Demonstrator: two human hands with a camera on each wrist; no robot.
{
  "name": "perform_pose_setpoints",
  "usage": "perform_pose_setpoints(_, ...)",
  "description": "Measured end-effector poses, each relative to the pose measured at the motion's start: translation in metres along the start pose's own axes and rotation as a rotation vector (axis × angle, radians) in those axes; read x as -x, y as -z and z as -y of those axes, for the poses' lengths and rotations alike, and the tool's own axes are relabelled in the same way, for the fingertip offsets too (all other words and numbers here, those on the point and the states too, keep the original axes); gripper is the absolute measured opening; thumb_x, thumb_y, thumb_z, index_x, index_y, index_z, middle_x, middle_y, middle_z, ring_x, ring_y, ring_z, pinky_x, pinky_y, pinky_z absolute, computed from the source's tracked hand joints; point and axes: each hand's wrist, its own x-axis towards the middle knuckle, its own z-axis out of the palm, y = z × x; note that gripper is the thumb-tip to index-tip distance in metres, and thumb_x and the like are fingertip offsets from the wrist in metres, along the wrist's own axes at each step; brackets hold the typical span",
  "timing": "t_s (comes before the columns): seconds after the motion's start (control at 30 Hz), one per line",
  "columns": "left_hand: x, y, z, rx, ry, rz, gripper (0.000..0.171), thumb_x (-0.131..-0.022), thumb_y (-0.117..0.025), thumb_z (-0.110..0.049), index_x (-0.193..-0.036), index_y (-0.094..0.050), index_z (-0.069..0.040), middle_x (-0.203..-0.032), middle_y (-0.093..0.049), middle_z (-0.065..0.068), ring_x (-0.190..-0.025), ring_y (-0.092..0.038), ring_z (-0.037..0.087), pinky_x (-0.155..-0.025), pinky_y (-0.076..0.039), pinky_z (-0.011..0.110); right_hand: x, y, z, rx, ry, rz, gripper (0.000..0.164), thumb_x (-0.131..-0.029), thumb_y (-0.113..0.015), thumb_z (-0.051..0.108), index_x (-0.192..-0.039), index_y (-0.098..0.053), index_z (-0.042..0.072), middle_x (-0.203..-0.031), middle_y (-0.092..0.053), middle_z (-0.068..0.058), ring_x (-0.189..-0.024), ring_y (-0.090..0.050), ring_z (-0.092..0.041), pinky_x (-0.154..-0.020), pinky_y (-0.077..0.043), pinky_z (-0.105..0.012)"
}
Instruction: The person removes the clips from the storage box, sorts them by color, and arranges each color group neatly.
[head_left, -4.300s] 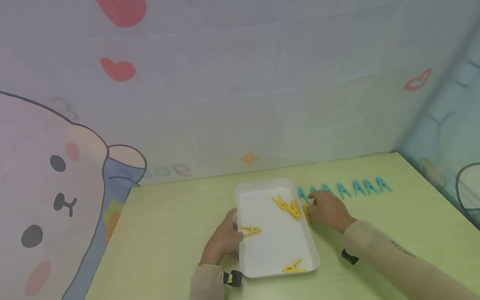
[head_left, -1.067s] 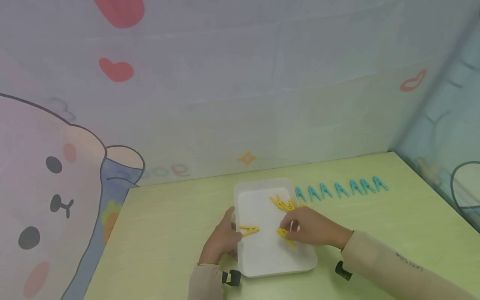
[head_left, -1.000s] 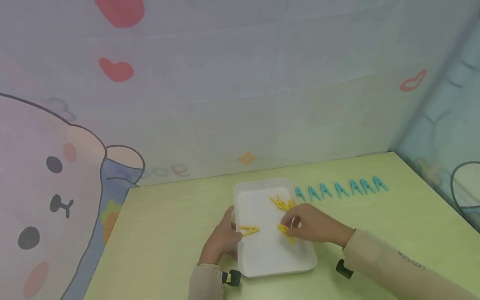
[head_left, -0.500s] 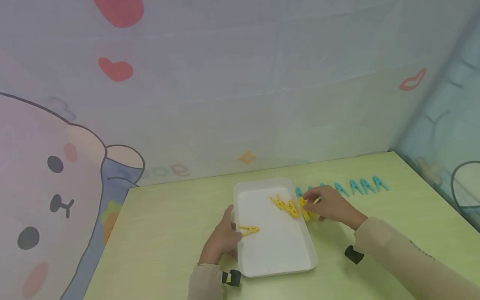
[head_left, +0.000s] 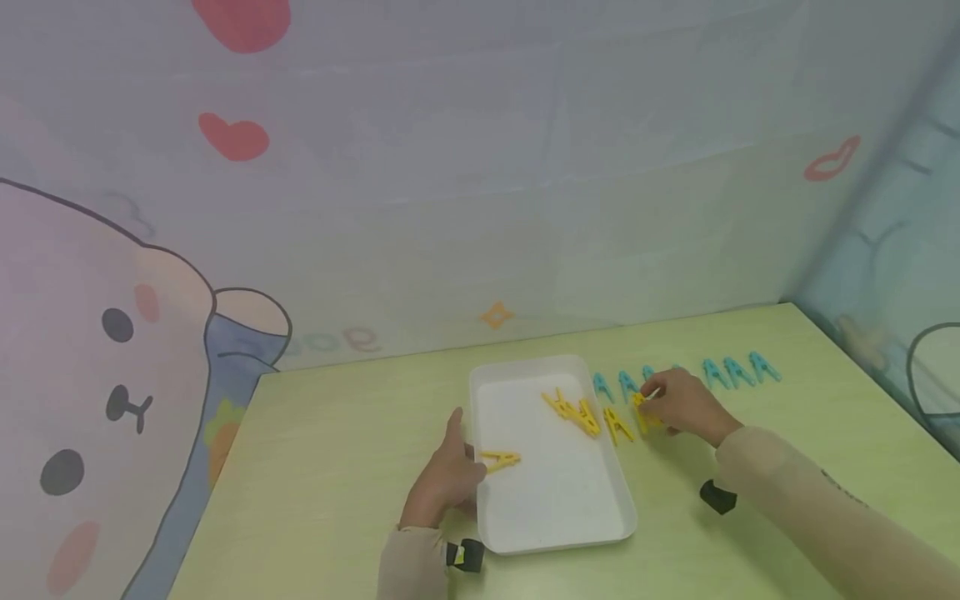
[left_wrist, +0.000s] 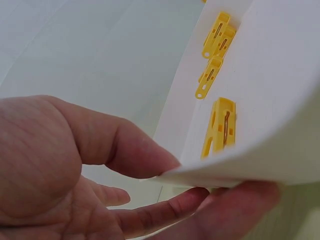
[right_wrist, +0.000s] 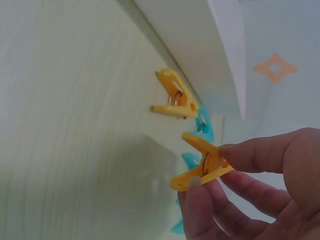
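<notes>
A white tray sits on the table, and my left hand grips its left rim, thumb on top and fingers beneath. Inside it one yellow clothespin lies near the left side and a small cluster of yellow clothespins by the right wall. To the tray's right, my right hand pinches another yellow clothespin between thumb and fingers, close above the table. A yellow clothespin lies on the table between that hand and the tray.
Behind the right hand runs a row of several teal clothespins, partly hidden by its fingers. The light wood-look table meets a printed cloth backdrop at the back and a second one at the right.
My right hand has carried a yellow clothespin from over the tray to the table on the right, past the yellow one lying there. My left hand keeps its grip on the tray.
</notes>
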Motion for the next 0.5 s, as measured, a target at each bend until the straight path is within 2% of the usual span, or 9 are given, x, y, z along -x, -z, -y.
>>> perform_pose_setpoints(0.27, -0.0009, 0.0004, -0.0011, -0.004, 0.002, -0.004, 0.097, -0.079, -0.049, 0.006, -0.159, 0.005, -0.010, -0.134, -0.046, 0.032, -0.078, -0.062, 0.031, -0.052, -0.058, 0.041, -0.0063, -0.0038, -0.0042, 0.114, -0.032, -0.005, 0.033, -0.089, -0.061, 0.009, -0.113, -0.062, -0.013, -0.109, -0.062, -0.026, -0.060, -0.055, -0.020, -0.054, -0.052, -0.033)
perform_pose_setpoints(0.5, -0.0023, 0.0002, 0.0014, -0.002, -0.003, -0.002, 0.097, -0.080, -0.049, 0.007, -0.159, 0.005, -0.011, -0.136, -0.045, 0.032, -0.077, -0.063, 0.030, -0.053, -0.058, 0.041, -0.0089, -0.0095, -0.0014, 0.180, -0.067, -0.013, 0.033, -0.087, -0.060, 0.008, -0.111, -0.062, -0.014, -0.096, -0.066, -0.019, -0.059, -0.055, -0.019, -0.054, -0.051, -0.032)
